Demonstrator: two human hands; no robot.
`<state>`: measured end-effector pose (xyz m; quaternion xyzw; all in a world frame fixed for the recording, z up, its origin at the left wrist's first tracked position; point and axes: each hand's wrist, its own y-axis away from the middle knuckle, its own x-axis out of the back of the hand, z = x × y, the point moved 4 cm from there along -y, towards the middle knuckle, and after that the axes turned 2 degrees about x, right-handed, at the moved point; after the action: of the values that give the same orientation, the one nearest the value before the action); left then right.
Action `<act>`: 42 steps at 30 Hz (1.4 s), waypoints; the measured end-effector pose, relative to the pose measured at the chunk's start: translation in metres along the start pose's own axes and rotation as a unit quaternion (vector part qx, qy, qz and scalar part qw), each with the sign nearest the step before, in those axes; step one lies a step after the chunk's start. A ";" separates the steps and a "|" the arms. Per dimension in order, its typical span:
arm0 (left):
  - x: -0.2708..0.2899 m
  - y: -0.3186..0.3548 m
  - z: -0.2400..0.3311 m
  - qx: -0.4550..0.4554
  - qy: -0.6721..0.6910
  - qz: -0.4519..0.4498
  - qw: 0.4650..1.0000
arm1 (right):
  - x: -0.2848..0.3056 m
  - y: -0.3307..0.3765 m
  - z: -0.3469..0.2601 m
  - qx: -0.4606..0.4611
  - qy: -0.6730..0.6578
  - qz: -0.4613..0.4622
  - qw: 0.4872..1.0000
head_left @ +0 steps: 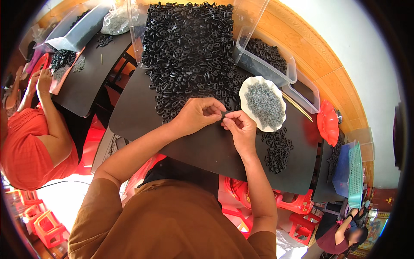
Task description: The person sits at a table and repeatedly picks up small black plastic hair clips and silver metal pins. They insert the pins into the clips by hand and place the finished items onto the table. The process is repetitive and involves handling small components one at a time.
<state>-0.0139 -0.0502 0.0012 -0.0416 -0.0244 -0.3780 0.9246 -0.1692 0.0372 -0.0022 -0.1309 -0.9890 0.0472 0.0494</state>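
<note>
My left hand (197, 114) and my right hand (242, 131) meet over the near part of the dark table, fingertips almost touching. Between them is a small black plastic piece (223, 116), mostly hidden by the fingers. Both hands are closed in a pinch on it. Just beyond lies a large heap of black oval plastic pieces with holes (189, 56), spilling toward my left wrist. Right of my right hand stands a white scalloped bowl (281, 121) filled with tiny grey metal parts (264, 103) that look like springs. A smaller pile of black pieces (278, 151) lies nearer me, right of my right forearm.
Clear plastic bins (286, 75) with black pieces stand at the back right, beside thin sticks (297, 105) and a red scalloped bowl (328, 123). At left, a person in red (39, 142) works at another dark table (84, 80). Red stools (47, 226) stand below.
</note>
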 end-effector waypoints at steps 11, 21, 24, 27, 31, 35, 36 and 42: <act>-0.004 0.002 0.008 -0.025 -0.004 -0.010 1.000 | -0.003 0.002 0.000 0.010 -0.051 -0.006 0.999; -0.004 0.004 0.013 -0.061 -0.040 0.003 0.997 | -0.004 0.001 0.002 -0.008 -0.019 -0.019 1.000; -0.003 0.005 0.017 -0.080 -0.107 0.001 0.991 | -0.007 0.002 -0.010 0.065 0.128 -0.013 0.990; -0.006 0.004 0.020 -0.089 -0.154 -0.010 0.984 | -0.003 0.002 -0.019 0.082 0.205 -0.008 0.975; -0.003 -0.004 0.024 -0.079 -0.172 -0.089 0.978 | -0.001 0.002 -0.016 0.107 0.220 -0.001 0.970; 0.013 -0.034 0.040 -0.207 -0.304 -0.010 0.930 | 0.004 0.003 -0.014 0.069 0.230 0.004 0.971; 0.014 -0.042 0.041 -0.230 -0.367 0.001 0.901 | 0.002 0.002 -0.014 0.068 0.222 0.000 0.973; 0.001 -0.071 0.024 -0.241 -0.552 -0.015 0.798 | -0.003 0.002 -0.016 0.110 0.225 -0.003 0.968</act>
<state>-0.0632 -0.0990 0.0293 -0.4641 -0.4390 -0.2984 0.7091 -0.1637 0.0395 0.0132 -0.1290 -0.9417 0.1244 0.2849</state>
